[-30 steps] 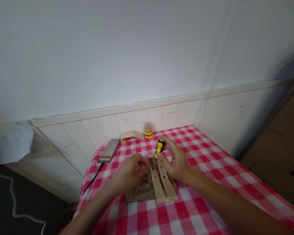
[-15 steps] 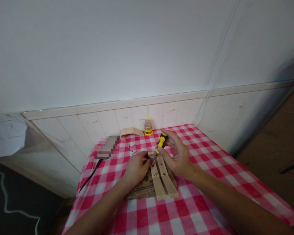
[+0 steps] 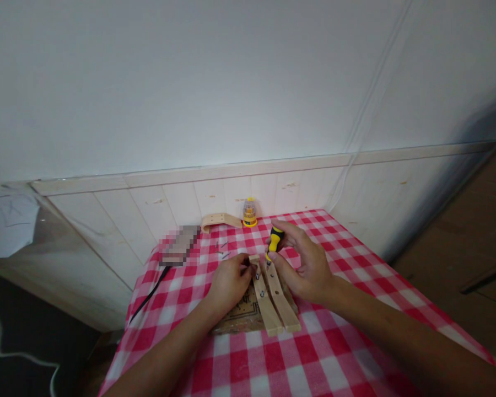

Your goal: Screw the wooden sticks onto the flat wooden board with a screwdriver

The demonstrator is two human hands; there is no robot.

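My right hand is closed around the yellow-and-black handle of a screwdriver. The screwdriver leans with its lower end by the far end of the right wooden strip; whether the tip touches is hard to tell. My left hand is closed at the far end of the left wooden strip, its fingertips partly hidden. Two metal screws or bolts stand in that left strip. The right strip shows a dark hole and a metal piece. Both strips lie side by side on a worn, printed board.
Several loose screws lie on the red-and-white checked tablecloth. Behind them are a curved wooden piece and a yellow-capped bit case against the wall. A blurred-out flat object with a black cord lies at left.
The screwdriver has shifted slightly right, its lower end moving from beside the left strip's screw to the right strip, and it stands more upright. My left hand stays at the left strip.
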